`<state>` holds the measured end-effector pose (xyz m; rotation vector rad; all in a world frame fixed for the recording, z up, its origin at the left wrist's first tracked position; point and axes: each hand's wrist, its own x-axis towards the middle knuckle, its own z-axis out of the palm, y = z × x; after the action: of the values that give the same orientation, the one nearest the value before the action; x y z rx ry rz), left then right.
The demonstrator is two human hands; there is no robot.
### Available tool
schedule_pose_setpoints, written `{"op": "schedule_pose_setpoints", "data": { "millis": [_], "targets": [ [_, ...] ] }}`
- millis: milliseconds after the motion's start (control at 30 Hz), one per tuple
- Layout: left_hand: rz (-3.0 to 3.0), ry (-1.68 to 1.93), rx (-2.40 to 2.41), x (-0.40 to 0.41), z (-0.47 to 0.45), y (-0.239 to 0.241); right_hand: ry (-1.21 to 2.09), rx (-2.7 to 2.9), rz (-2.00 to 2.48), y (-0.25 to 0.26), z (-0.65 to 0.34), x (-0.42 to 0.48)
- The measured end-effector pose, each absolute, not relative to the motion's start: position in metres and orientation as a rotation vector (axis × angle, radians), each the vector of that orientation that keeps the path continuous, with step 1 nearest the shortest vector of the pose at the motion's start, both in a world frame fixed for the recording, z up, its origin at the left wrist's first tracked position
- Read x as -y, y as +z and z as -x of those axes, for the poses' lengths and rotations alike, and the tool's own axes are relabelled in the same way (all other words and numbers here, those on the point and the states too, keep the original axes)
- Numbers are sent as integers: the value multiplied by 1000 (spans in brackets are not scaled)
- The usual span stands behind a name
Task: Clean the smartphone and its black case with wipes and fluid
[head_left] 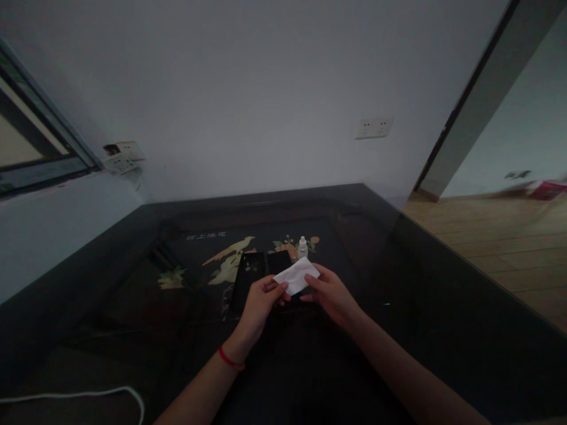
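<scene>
Left hand (264, 293) and right hand (328, 290) pinch opposite ends of white sheet (296, 275) above worktop (425, 342), apparently keeping it flat. Dim view: I cannot tell tissue from cloth. White-capped bottle (302, 250) upright just beyond.

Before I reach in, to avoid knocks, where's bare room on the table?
Bare tabletop lies between the bottle and wooden floor, and along the wall. Crowded: the middle, where left hand and right hand hold white paper near dark flat items.

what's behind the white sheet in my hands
Beyond the white sheet are a small clear bottle and part of a black flat object; whatever the sheet covers can't be seen.
</scene>
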<state>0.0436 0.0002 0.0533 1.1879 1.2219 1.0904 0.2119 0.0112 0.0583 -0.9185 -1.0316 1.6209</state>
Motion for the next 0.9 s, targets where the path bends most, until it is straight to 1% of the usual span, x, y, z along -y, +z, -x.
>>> {"op": "schedule_pose_setpoints", "data": {
  "millis": [267,500,633,733,800,900],
  "targets": [
    [-1053,1114,-1083,7,-50,52,1634,742,779,51,-199,-6],
    [-1260,1042,-1196,6,-52,53,1587,717,781,51,-200,-8],
    [-1509,959,-1466,-8,-24,62,1542,726,788,53,-204,-9],
    [-1630,883,-1861,-21,14,64,1514,718,814,52,-207,-11],
    [-1651,778,-2085,-27,35,59,1503,715,842,50,-208,-12],
    [-1678,632,-2241,-33,50,46,1490,716,883,46,-209,-15]
  ]
}}
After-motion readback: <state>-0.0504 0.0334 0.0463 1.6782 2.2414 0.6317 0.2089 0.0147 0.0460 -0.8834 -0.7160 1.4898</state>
